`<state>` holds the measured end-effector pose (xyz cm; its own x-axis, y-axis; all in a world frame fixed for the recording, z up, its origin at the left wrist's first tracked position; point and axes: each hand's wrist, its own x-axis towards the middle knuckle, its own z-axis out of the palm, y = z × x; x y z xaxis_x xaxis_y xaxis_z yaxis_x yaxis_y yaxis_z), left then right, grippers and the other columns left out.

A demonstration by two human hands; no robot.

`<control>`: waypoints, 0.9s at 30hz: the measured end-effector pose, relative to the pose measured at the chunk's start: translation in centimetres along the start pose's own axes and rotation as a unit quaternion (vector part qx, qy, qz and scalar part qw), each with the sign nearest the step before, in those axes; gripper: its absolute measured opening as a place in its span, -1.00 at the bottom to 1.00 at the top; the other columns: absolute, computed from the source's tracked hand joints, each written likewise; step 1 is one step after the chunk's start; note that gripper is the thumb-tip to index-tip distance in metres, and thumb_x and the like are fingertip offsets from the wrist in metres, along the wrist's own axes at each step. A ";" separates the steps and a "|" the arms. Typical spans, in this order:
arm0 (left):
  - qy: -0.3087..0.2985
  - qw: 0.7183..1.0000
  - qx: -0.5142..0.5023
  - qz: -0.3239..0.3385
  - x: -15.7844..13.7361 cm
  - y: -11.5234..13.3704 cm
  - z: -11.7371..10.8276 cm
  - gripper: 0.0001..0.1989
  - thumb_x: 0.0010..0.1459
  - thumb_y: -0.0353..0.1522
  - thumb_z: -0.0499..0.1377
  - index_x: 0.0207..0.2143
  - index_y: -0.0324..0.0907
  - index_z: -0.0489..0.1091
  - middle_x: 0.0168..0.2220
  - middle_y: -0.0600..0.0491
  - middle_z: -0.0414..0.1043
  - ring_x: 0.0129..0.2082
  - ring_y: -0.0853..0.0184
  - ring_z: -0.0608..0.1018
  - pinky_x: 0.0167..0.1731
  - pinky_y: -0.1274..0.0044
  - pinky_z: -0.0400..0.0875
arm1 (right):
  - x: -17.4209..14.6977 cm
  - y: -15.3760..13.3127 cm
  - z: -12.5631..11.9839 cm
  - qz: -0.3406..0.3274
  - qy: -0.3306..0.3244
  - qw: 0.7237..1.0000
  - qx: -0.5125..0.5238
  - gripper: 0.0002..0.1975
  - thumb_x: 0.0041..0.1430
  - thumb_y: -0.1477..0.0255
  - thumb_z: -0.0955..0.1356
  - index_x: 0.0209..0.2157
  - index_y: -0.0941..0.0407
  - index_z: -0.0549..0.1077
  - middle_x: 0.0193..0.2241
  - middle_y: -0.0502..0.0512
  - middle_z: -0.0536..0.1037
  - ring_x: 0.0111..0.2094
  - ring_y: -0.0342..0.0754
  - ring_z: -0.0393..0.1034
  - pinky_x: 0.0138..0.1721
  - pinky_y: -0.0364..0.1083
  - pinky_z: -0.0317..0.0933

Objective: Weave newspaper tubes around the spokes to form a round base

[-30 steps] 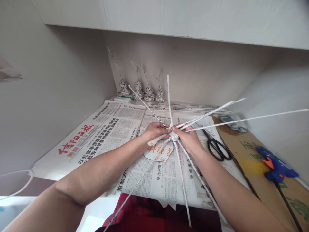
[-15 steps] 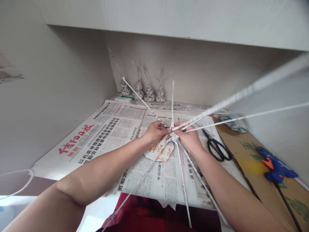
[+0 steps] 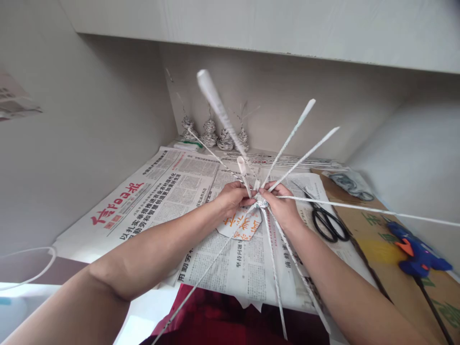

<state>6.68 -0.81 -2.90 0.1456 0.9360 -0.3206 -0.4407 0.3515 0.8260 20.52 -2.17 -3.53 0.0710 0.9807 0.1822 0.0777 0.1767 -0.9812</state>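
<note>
A small woven piece of rolled newspaper tubes (image 3: 263,203) sits between my hands, with several long white tubes fanning out in all directions. My left hand (image 3: 235,197) pinches at the left side of its centre, where tubes cross. Opposite it, my right hand (image 3: 285,206) has its thumb and fingers closed on the woven centre and the tube bases. One thick tube (image 3: 215,100) rises from the centre toward the upper left. Below the weave lies a pale card disc (image 3: 239,229) with orange characters. Which tube each fingertip presses is partly hidden.
Newspaper sheets (image 3: 158,211) cover the tabletop. Black scissors (image 3: 328,223) lie right of my right hand, beside cardboard (image 3: 377,239) bearing a blue glue gun (image 3: 419,249). Several woven paper gourds (image 3: 209,134) and loose paper tubes (image 3: 287,160) are along the back, under a low overhang (image 3: 269,28).
The long tubes that stretched to the upper right have swung; a thick one now points upper left and two others stand up at right. Both hands stay at the woven centre.
</note>
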 end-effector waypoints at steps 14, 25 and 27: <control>-0.022 0.999 0.042 0.013 0.5 -0.3 -0.5 -0.73 -0.28 -0.51 0.41 -0.49 -0.32 0.40 -0.54 0.08 0.39 -0.61 0.50 0.47 -0.62 0.70 0.44 | -0.2 -0.6 -0.6 -0.147 -0.020 0.968 -0.204 -0.82 0.06 0.29 0.37 -0.34 0.09 0.50 -0.37 0.07 0.54 -0.38 -0.06 0.39 -0.25 -0.07 0.25; -0.010 0.996 0.080 0.025 0.4 -0.5 -0.8 -0.79 -0.20 -0.52 0.33 -0.44 -0.25 0.40 -0.60 0.15 0.38 -0.68 0.52 0.43 -0.63 0.68 0.38 | 0.4 0.4 -0.7 -0.017 -0.016 0.989 -0.149 -0.73 0.04 0.18 0.35 -0.40 0.10 0.51 -0.59 0.01 0.51 -0.59 -0.09 0.34 -0.50 -0.11 0.19; -0.003 0.996 0.087 0.030 0.4 -0.5 -0.8 -0.75 -0.21 -0.51 0.33 -0.41 -0.23 0.39 -0.61 0.17 0.37 -0.69 0.50 0.43 -0.64 0.68 0.36 | 0.3 0.3 -0.8 -0.024 -0.025 0.986 -0.165 -0.74 0.02 0.20 0.36 -0.40 0.10 0.52 -0.57 0.02 0.52 -0.57 -0.08 0.34 -0.48 -0.11 0.19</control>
<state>6.27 -0.64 -3.75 0.1288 0.9556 -0.2651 -0.2883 0.2919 0.9120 21.36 -1.84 -3.72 0.0116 0.9763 0.2161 0.3991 0.1936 -0.8962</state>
